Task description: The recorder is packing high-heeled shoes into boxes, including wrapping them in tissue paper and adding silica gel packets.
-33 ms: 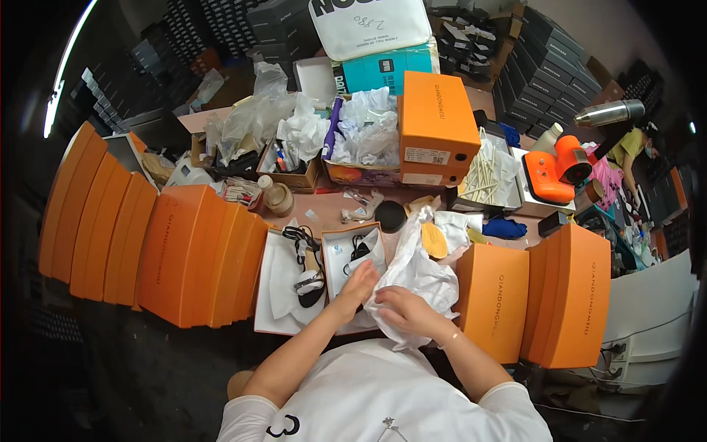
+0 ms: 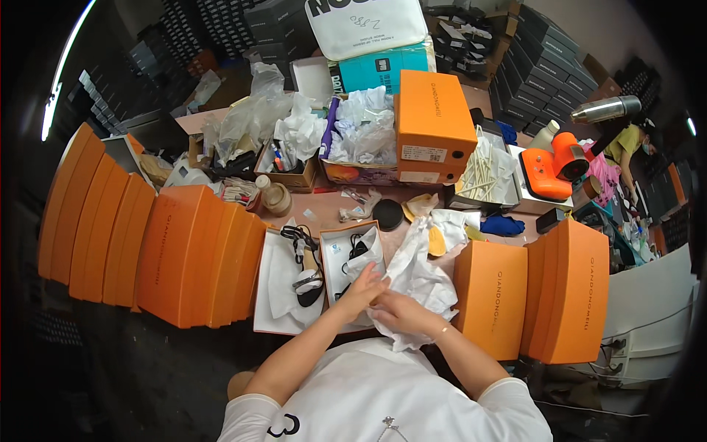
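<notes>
My left hand (image 2: pixel 361 292) is over the right-hand part of an open shoebox (image 2: pixel 322 272), its fingers stretched toward the right. Meeting it at the fingertips is my right hand (image 2: pixel 405 313), with fingers curled together. Whatever may lie between them is hidden. White tissue paper (image 2: pixel 423 276) spreads under and beyond my right hand. In the box's left half a black strappy sandal (image 2: pixel 308 276) lies on white paper, with a white wrap around part of it. Black straps (image 2: pixel 359 247) of another shoe show in the right half, partly covered by paper and my left hand.
Rows of orange shoeboxes stand at left (image 2: pixel 177 254) and right (image 2: pixel 491 298). Behind are a round black lid (image 2: pixel 388 214), a glue jar (image 2: pixel 276 197), a paper-filled carton (image 2: pixel 361 173), stacked orange boxes (image 2: pixel 436 121) and an orange device (image 2: pixel 545 175). A person (image 2: pixel 626 155) works at far right.
My hands have come together, the right one moving slightly left to meet the left fingers. The tissue paper, bunched up earlier, now spreads flatter toward the right, partly covering the yellow piece.
</notes>
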`<state>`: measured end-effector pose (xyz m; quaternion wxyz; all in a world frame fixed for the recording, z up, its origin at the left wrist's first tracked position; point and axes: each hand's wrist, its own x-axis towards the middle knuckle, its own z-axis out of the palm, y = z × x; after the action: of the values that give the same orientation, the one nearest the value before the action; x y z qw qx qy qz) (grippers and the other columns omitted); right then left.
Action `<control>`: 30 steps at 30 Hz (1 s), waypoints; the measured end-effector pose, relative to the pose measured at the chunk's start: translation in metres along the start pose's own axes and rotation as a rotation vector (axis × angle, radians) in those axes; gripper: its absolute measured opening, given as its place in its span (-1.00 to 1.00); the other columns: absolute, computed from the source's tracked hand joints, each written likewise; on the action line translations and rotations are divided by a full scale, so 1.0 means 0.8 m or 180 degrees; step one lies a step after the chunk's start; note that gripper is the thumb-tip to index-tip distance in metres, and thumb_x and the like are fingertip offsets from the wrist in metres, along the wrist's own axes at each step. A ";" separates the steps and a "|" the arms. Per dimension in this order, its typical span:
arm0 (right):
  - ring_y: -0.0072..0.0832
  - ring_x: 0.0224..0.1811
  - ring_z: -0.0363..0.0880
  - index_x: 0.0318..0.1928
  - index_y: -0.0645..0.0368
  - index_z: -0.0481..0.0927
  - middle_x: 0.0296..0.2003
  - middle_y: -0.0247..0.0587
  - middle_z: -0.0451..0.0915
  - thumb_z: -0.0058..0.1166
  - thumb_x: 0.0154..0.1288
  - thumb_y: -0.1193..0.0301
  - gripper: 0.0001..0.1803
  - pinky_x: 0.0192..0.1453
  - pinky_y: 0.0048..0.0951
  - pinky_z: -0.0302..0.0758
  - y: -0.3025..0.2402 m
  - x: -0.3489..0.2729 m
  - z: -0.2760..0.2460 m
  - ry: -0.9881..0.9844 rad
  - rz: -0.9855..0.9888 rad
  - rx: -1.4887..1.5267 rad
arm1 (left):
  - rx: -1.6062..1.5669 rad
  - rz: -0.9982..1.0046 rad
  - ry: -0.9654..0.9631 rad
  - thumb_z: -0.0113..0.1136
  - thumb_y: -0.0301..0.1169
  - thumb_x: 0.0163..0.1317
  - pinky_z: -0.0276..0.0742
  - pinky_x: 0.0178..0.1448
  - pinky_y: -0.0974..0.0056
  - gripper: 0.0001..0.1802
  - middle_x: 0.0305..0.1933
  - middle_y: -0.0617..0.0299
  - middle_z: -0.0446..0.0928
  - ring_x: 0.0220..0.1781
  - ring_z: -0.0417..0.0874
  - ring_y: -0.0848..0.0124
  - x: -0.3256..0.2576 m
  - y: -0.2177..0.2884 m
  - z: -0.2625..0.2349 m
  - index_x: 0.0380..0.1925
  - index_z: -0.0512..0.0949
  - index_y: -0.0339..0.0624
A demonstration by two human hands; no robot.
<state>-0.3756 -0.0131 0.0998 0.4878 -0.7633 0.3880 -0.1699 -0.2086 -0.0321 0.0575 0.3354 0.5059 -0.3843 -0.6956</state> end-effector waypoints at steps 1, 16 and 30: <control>-0.05 0.03 0.50 -0.01 0.31 0.51 0.01 0.06 0.50 0.01 0.33 0.34 -0.67 0.13 -0.26 0.44 0.027 -0.003 0.024 -0.0348 0.0009 0.0210 | 0.0155 -0.0260 -0.0004 0.30 0.00 0.15 0.48 0.14 0.10 -0.13 0.19 -0.08 0.44 0.15 0.53 0.07 0.006 -0.005 0.012 0.31 0.20 -0.26; -0.30 0.06 0.50 0.10 0.43 0.41 0.03 0.00 0.53 0.29 0.15 0.20 -0.35 0.16 -0.38 0.40 0.088 -0.033 -0.064 0.1955 0.0754 0.0770 | 0.0939 0.1343 -0.1288 0.05 -0.59 0.28 0.43 0.04 0.38 -0.75 -0.03 0.18 0.53 -0.05 0.53 0.47 -0.048 0.090 -0.013 -0.05 0.54 -0.38; -0.35 0.38 0.25 0.41 0.24 0.10 0.28 -0.06 0.34 0.26 0.19 0.13 -0.09 0.43 -0.31 0.16 -0.031 -0.009 -0.151 0.0729 -0.0679 0.1391 | 0.1987 0.2681 -0.0493 0.12 -0.69 0.05 0.48 0.14 0.26 -0.87 -0.03 0.01 0.61 0.05 0.62 0.17 -0.084 0.152 -0.066 -0.41 0.60 -0.30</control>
<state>-0.4464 -0.0758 0.1788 0.5733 -0.6523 0.3122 -0.3853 -0.1311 -0.0436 0.1836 0.3900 0.3306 -0.7666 -0.3885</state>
